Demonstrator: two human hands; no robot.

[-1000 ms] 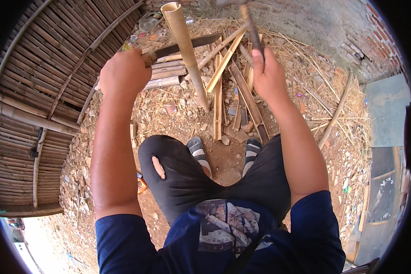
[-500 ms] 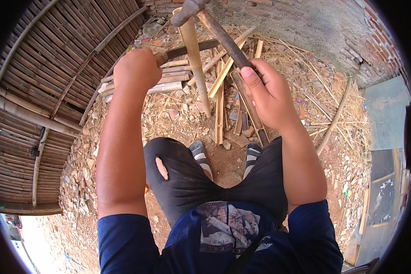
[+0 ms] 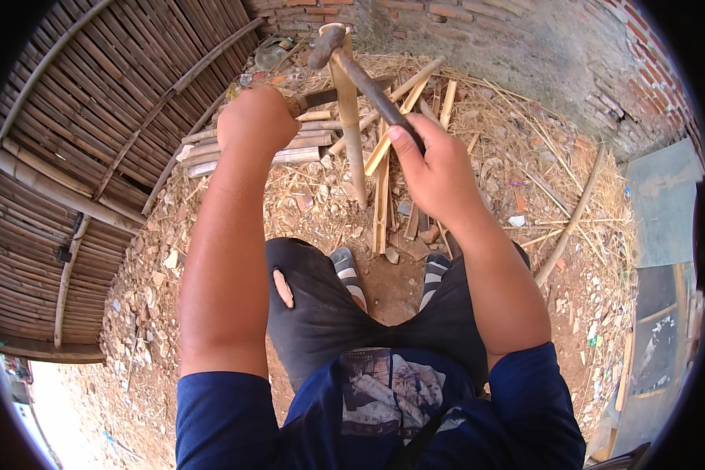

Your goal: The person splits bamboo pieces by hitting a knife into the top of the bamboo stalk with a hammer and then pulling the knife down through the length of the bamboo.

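Observation:
My left hand [image 3: 257,117] is closed around the wooden handle of a machete [image 3: 319,99]. Its dark blade lies level across an upright bamboo pole [image 3: 351,133], and the tip shows on the far side; whether it is sunk into the bamboo I cannot tell. My right hand [image 3: 439,164] grips the dark handle of a hammer [image 3: 372,90]. The hammer's worn metal head appears over the top end of the pole, in front of its rim; contact is unclear. The pole's lower end stands on the ground ahead of my feet.
Split bamboo strips [image 3: 381,200] lie just right of the pole. Cut bamboo lengths [image 3: 298,141] are piled to its left. A slatted bamboo wall [image 3: 63,196] rises at the left, a brick wall [image 3: 517,55] at the back. Rubble and straw cover the ground.
The hammer has come down and left, its head now in front of the pole's top. My right hand has moved left with it. The machete sits slightly lower in view.

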